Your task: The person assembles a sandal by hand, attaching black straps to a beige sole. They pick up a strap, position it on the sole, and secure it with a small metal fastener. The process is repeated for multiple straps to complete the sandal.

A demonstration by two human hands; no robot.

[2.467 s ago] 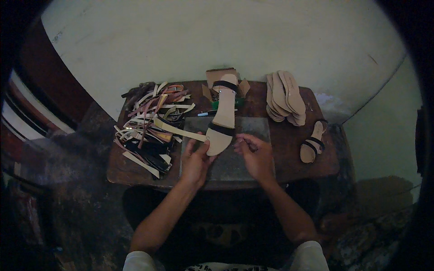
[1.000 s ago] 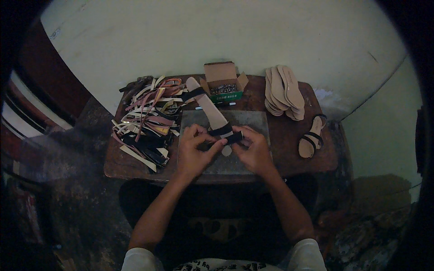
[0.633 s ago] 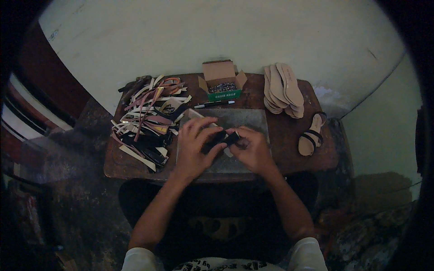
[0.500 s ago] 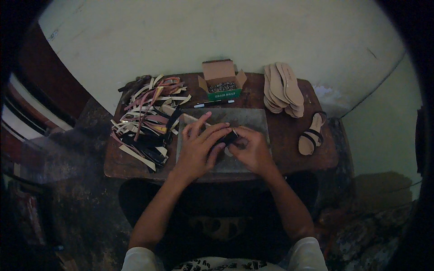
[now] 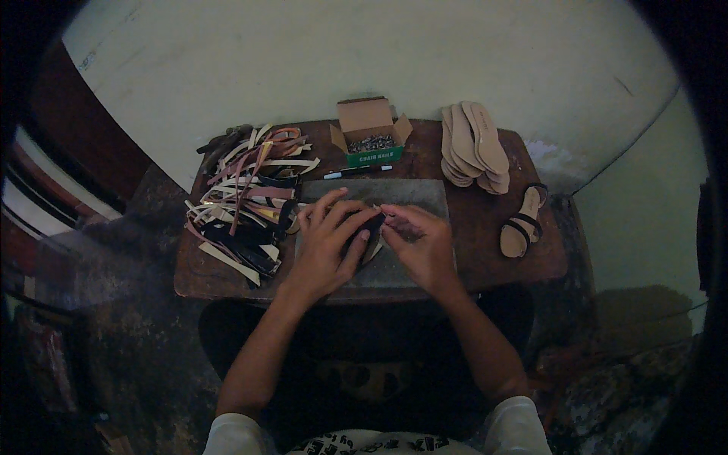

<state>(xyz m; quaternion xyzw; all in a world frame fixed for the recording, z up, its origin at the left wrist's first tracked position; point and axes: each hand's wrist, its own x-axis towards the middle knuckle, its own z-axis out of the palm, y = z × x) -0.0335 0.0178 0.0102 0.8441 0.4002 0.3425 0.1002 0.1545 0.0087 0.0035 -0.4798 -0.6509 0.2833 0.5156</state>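
Note:
Over the grey slab (image 5: 417, 273), my left hand (image 5: 322, 250) closes around a sandal, its fingers bent across the top. The sandal's black strap (image 5: 371, 227) shows between my hands, and a sliver of its beige sole (image 5: 373, 253) peeks out below; my fingers hide most of the rest. My right hand (image 5: 425, 246) is closed in a pinch at the strap's right end. Whether a small item sits between those fingertips is too dark to make out. The two hands' fingertips nearly meet.
A heap of mixed straps (image 5: 243, 205) covers the table's left side. At the back stand an open green box of nails (image 5: 371, 152) and a pen (image 5: 356, 173). Stacked beige insoles (image 5: 474, 152) lie back right, with a black-strapped sandal (image 5: 521, 224) nearer on the wooden table (image 5: 485, 262).
My right hand's fingertips have shifted slightly up and left at the strap. The sandal has turned between my hands, and its beige end behind my left fingers no longer shows.

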